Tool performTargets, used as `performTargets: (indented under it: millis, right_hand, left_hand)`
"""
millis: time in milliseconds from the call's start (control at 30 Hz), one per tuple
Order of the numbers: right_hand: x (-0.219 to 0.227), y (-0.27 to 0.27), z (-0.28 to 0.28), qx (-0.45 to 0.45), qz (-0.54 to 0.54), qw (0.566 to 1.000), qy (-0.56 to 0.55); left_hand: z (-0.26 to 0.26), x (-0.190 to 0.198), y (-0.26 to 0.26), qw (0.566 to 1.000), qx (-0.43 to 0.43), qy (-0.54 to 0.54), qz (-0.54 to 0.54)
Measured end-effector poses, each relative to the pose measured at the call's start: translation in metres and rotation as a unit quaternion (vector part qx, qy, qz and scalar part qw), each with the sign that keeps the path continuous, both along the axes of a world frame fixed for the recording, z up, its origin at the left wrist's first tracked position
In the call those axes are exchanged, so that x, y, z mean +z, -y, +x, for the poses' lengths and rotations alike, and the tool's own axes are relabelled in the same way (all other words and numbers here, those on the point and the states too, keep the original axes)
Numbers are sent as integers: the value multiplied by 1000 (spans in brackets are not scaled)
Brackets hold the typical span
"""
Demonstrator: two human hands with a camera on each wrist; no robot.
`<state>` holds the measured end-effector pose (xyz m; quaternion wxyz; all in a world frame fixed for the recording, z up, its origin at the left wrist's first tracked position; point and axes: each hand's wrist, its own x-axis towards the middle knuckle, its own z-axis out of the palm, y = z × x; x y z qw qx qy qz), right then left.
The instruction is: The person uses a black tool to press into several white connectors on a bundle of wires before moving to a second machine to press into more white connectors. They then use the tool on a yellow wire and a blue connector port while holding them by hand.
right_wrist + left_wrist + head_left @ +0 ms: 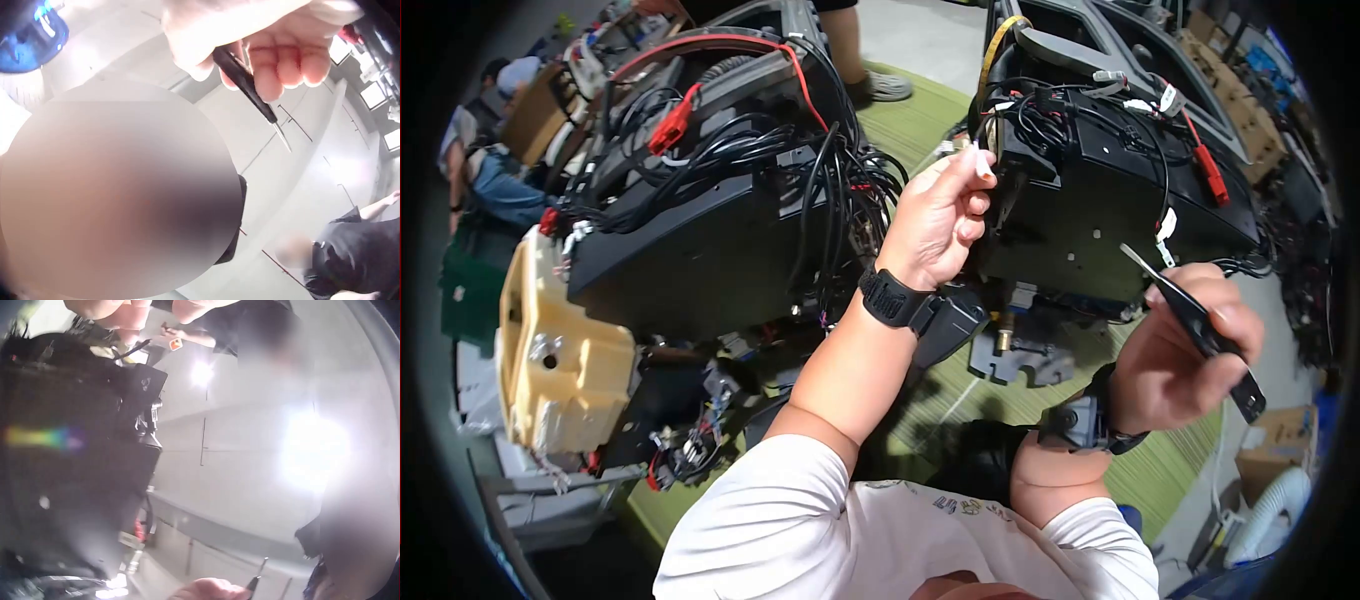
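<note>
In the head view my left hand (pixel 940 215) is raised at the near side of the right-hand black machine housing (pixel 1050 235). Its thumb and forefinger pinch a small white connector (pixel 983 168), beside thin wires at the housing's upper edge. My right hand (pixel 1200 345) is held lower and to the right, apart from the left. It grips a slim tool with a black handle (pixel 1206 330) and a thin metal tip pointing up and left. The right wrist view shows the same tool (pixel 247 87) between thumb and fingers, its tip touching nothing.
A second black housing (pixel 680 260) stands on the left, draped with black cables (pixel 720 150) and bearing a red connector (pixel 672 128). Beside it is a cream plastic tank (pixel 565 350). Another red connector (pixel 1210 175) hangs on the right housing. Cardboard boxes (pixel 1280 440) stand at right.
</note>
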<state>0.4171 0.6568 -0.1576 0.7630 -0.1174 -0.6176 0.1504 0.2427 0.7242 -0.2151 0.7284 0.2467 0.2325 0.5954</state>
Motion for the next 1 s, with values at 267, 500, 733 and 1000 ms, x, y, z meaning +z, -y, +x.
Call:
performTargets:
  millis: [267,500,733,1000]
  right_hand:
    - [-19,24,-56,-149,-154,974,68]
    - [-53,-8,-67,-133,-90,984,72]
    - [-61,-22,-58,-137,-117,981,68]
    - [-61,-27,-51,-152,-116,971,144]
  left_hand:
    - [-5,-18,-7,978,-121,170,11]
    - [2,-28,-1,976,-107,187,-8]
    - [13,-46,-5,942,-138,305,-7]
    - [21,-45,-5,941,-117,319,-3]
